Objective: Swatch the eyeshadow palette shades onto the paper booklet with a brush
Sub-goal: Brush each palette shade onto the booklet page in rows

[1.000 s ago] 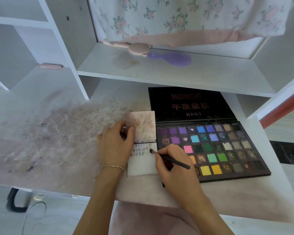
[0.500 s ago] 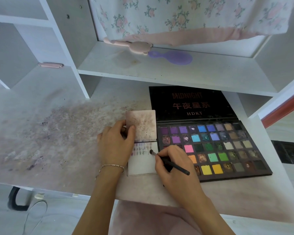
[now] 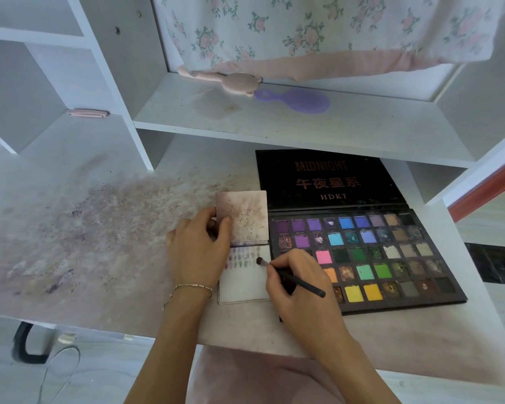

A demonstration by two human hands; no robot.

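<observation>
While the small white paper booklet (image 3: pixel 245 282) lies open on the desk just left of the palette, its thin leaves look light and liable to slide or curl, so it is best pinned at the left edge. The left hand (image 3: pixel 197 247) does so, thumb and fingers pinching the raised stained upper leaf. The right hand (image 3: pixel 299 282) pinches a slim black brush (image 3: pixel 292 277) near its ferrule, tip touching the page beside rows of faint swatches. Right of it sits the large black multicoloured eyeshadow palette (image 3: pixel 362 258), rigid, its pressed powders probably fragile. The white, powder-stained desk (image 3: pixel 99 228) extends left.
</observation>
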